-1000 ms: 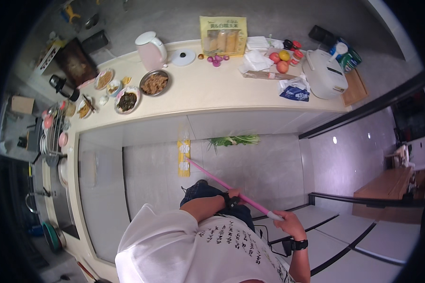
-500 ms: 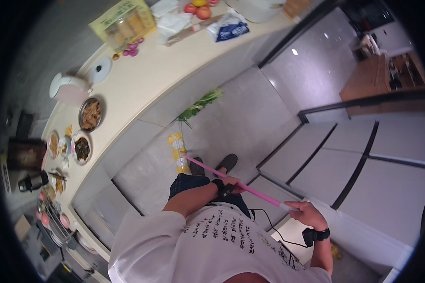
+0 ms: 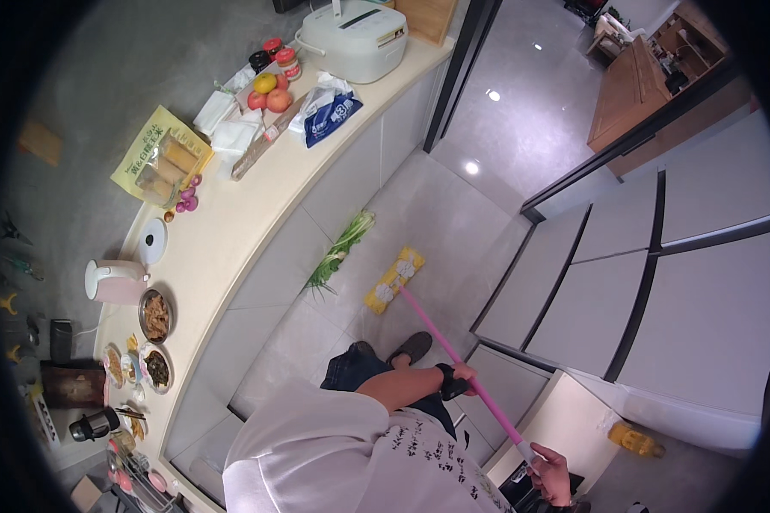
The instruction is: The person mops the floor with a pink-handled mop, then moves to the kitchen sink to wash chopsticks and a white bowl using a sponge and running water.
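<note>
A mop with a pink pole [image 3: 436, 333] slants down and away from me. Its yellow head [image 3: 394, 280] lies flat on the grey floor. Midway along the pole, my left hand [image 3: 462, 379], with a black band at the wrist, is wrapped round it. My right hand [image 3: 549, 473] grips the pale upper end of the pole, close to my body. Left of the mop head, a bunch of leafy greens [image 3: 342, 252] lies on the floor along the base of the counter.
A curved cream counter [image 3: 222, 265] on the left bears food bowls, a kettle [image 3: 115, 280], fruit [image 3: 269, 92] and a rice cooker [image 3: 353, 43]. White fridge doors [image 3: 590, 299] stand on the right. A bottle of yellow oil [image 3: 636, 439] is at the lower right.
The mop head has moved right and away, off the counter side, and turned to slant. My left hand has shifted right and nearer, the right hand nearer to me. The view has turned.
</note>
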`<state>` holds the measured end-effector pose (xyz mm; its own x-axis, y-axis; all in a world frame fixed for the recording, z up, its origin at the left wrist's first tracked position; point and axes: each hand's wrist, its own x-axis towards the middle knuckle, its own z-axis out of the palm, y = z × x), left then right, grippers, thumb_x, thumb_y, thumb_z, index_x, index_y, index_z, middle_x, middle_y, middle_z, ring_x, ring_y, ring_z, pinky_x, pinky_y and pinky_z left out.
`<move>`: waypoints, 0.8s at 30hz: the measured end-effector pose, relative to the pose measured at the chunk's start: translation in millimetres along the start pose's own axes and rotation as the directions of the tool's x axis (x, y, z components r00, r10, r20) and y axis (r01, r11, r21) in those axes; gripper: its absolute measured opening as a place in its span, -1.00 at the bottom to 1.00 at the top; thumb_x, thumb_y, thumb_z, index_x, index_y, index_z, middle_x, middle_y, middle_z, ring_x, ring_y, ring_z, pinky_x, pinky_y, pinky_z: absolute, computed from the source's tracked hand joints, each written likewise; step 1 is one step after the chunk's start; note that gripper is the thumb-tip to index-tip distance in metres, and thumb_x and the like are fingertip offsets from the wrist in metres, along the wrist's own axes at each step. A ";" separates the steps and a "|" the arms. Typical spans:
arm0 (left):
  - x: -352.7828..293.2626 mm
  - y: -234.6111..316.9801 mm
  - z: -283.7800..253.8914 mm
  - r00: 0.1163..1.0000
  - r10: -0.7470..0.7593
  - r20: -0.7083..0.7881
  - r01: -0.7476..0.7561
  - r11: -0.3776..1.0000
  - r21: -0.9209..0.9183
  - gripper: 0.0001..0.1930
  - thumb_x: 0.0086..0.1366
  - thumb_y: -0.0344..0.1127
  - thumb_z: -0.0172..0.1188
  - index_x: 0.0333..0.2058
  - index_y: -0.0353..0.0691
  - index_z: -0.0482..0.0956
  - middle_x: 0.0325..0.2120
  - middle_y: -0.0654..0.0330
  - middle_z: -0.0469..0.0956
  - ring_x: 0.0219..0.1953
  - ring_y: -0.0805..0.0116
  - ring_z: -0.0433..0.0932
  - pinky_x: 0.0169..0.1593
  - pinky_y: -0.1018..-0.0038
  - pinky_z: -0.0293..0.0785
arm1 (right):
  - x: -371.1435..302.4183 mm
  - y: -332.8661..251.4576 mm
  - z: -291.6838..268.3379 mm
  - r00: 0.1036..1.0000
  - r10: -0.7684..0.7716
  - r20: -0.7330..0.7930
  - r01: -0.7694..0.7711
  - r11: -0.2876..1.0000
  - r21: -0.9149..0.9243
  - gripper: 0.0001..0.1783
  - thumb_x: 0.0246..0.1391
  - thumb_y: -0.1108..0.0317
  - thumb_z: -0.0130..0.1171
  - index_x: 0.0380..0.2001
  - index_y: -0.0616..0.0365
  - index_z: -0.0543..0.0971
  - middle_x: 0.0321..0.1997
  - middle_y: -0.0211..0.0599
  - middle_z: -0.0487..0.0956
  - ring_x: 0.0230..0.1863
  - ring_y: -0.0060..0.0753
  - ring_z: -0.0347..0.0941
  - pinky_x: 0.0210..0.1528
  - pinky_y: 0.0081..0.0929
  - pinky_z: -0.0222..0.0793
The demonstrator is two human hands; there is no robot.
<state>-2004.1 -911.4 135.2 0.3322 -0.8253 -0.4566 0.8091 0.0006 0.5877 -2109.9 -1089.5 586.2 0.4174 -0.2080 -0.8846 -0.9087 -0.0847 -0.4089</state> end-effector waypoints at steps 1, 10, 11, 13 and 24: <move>-3.4 0.6 0.3 0.996 -0.088 -0.008 0.086 0.986 -0.143 -0.71 0.35 -0.30 0.06 -0.18 -0.48 0.54 -0.20 -0.11 0.63 -0.25 0.07 0.67 -0.08 0.21 0.66 | 2.0 6.4 -2.2 1.000 0.009 -0.012 -0.009 1.000 0.023 -0.55 0.21 0.46 0.10 0.19 0.22 0.47 -0.58 -0.36 0.50 -0.77 -0.73 0.15 -0.75 -0.71 0.00; -55.2 61.8 -93.5 0.991 0.100 0.089 -0.132 0.836 0.532 -0.71 0.26 -0.18 0.17 -0.30 -0.34 0.54 -0.26 -0.04 0.62 -0.35 0.10 0.65 -0.26 0.19 0.62 | 12.6 21.7 -19.6 0.997 0.081 0.010 -0.079 0.992 -0.098 -0.49 0.18 0.46 0.13 0.22 0.22 0.44 -0.57 -0.22 0.52 -0.78 -0.68 0.18 -0.79 -0.68 -0.02; -59.5 71.0 -123.8 0.968 0.189 0.164 -0.241 0.527 0.815 -0.72 0.21 -0.15 0.20 -0.37 -0.29 0.56 -0.33 0.00 0.63 -0.39 0.11 0.64 -0.32 0.19 0.59 | 13.3 25.7 -19.4 0.997 0.078 -0.003 -0.078 0.993 -0.093 -0.57 0.20 0.42 0.12 0.14 0.21 0.50 -0.56 -0.25 0.53 -0.76 -0.63 0.23 -0.76 -0.63 0.08; -84.3 87.5 -202.2 0.916 0.286 0.280 -0.255 -0.121 0.959 -0.75 0.04 -0.04 0.25 -0.56 -0.09 0.61 -0.56 0.05 0.61 -0.49 0.07 0.59 -0.45 0.11 0.42 | 15.6 39.7 -17.3 0.999 0.039 -0.028 -0.043 0.988 -0.151 -0.56 0.20 0.34 0.10 0.14 0.21 0.50 -0.57 -0.35 0.50 -0.75 -0.61 0.24 -0.72 -0.60 0.15; -413.9 -23.1 -374.2 0.714 0.038 -0.699 0.698 -0.120 0.706 -0.74 -0.05 -0.28 0.30 -0.31 -0.06 0.77 -0.30 0.00 0.70 -0.17 0.03 0.68 -0.10 0.19 0.60 | -1.8 179.1 22.5 0.985 0.160 -0.064 -0.164 0.984 -0.064 -0.40 0.17 0.26 0.15 0.26 0.21 0.35 -0.54 -0.37 0.53 -0.69 -0.52 0.30 -0.64 -0.51 0.26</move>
<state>-1978.8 -358.5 60.6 0.6069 -0.1948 -0.7705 -0.2077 -0.9747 0.0828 -2273.1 -1082.3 509.5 0.2654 -0.2812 -0.9222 -0.9635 -0.1114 -0.2433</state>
